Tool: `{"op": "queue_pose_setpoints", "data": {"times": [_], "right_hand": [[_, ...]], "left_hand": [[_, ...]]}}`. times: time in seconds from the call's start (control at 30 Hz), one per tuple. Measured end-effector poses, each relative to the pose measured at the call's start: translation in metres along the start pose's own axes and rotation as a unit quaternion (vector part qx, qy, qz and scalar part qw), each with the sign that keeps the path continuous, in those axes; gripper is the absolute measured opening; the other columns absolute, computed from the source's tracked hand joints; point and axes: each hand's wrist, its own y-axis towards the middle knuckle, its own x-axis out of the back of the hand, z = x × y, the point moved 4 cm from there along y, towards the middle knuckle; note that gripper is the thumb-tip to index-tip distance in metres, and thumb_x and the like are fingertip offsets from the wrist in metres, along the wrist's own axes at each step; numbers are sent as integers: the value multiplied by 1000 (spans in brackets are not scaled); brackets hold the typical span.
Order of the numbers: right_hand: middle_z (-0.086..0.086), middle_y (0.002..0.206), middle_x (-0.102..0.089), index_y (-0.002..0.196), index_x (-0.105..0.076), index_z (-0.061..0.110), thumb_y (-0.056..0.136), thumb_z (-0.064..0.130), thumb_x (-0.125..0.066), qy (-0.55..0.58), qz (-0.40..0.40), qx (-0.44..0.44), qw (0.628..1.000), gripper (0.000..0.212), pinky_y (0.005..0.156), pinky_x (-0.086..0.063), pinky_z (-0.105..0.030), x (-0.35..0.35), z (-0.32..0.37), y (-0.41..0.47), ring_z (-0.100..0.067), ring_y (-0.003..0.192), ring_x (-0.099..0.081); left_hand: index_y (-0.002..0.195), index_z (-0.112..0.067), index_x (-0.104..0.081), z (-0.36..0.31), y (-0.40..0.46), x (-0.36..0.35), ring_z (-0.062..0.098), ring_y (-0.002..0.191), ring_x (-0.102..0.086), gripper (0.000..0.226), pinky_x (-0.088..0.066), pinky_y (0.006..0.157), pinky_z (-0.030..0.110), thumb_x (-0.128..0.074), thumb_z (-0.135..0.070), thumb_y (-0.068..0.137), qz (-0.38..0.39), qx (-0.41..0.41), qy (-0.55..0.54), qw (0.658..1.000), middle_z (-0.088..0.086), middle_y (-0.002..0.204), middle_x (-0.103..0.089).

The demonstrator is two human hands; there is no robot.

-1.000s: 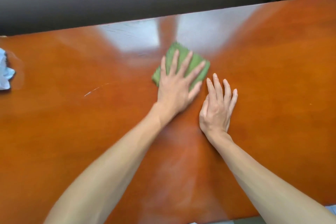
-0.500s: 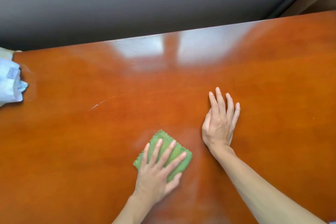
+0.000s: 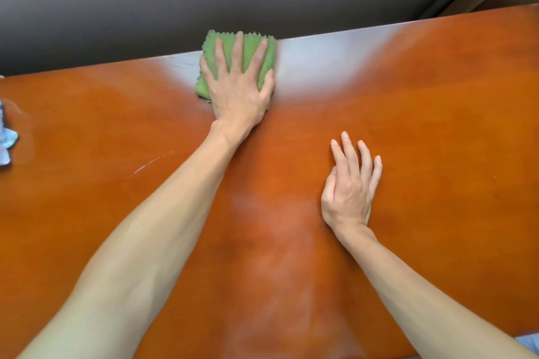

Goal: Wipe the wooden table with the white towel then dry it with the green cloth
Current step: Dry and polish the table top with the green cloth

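From where I stand, nothing here can be read. No words, labels, brand marks or numbers show on the counter (image 3: 408, 114), the green cloth (image 3: 248, 46) or the white towel (image 3: 6, 137).

We see two bare forearms, no sleeves reaching into view. Our left hand (image 3: 237, 90) and right hand (image 3: 348, 189) carry no rings, watch or gloves, and the fingernails are short and unpainted.
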Motion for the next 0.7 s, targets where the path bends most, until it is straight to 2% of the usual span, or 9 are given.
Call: {"op": "queue_pose_setpoints", "data": {"times": [0.07,0.17,0.27,0.43,0.53,0.6,0.63,0.7], "right_hand": [[1,159,-37,147,-47,19,93,16,-38,4,1,-1,1000,55,124,-10,-53,0,0,0,-27,149,-28],[1,159,-38,147,-47,19,93,16,-38,10,-2,1,1000,55,124,-10,-54,1,-2,-1,-27,149,-29],[1,160,-37,147,-47,19,93,17,-36,14,-8,2,1000,55,124,-10,-54,2,-3,-2,-28,149,-28],[0,161,-35,149,-44,19,98,17,-39,7,0,1,1000,51,124,-9,-52,-1,-2,-3,-28,149,-27],[-3,162,-31,150,-40,16,99,20,-35,-4,24,-1,1000,52,123,-10,-57,1,1,-6,-31,150,-24],[-7,163,-30,151,-39,14,98,23,-34,28,32,-22,999,54,121,-11,-60,4,11,-9,-34,149,-22],[-8,162,-30,151,-39,14,97,24,-35,47,34,-18,998,55,121,-11,-61,5,23,-13,-35,149,-22],[-8,162,-32,150,-40,16,96,23,-39,66,42,45,996,55,121,-10,-57,6,59,-24,-35,148,-24]], "left_hand": [[158,-43,-24,-16,-10,-4,37,155,-8,59,-4,121,63,-26,-56,100,8,-37,3,999,3,169,-15],[156,-41,-30,-37,-60,-14,39,154,-14,59,-11,121,64,-31,-57,100,8,-123,9,992,5,167,-22],[153,-41,-39,-42,-129,-20,39,152,-21,57,-17,119,64,-42,-54,98,-1,-157,-7,988,5,164,-31],[154,-41,-35,-16,-235,-25,38,152,-21,58,-17,120,63,-42,-55,98,22,-131,15,991,4,165,-30],[156,-43,-29,2,-294,-24,37,153,-17,63,-19,118,63,-42,-58,97,59,-119,29,991,3,166,-27],[155,-44,-31,16,-324,-23,36,152,-18,64,-23,115,62,-46,-58,94,80,-102,30,991,2,165,-29],[154,-44,-33,25,-336,-22,35,152,-19,64,-24,113,62,-48,-58,93,84,-86,24,992,1,165,-30],[152,-45,-37,46,-350,-18,34,152,-22,63,-27,112,63,-51,-55,92,88,-42,5,995,0,164,-30]]}}
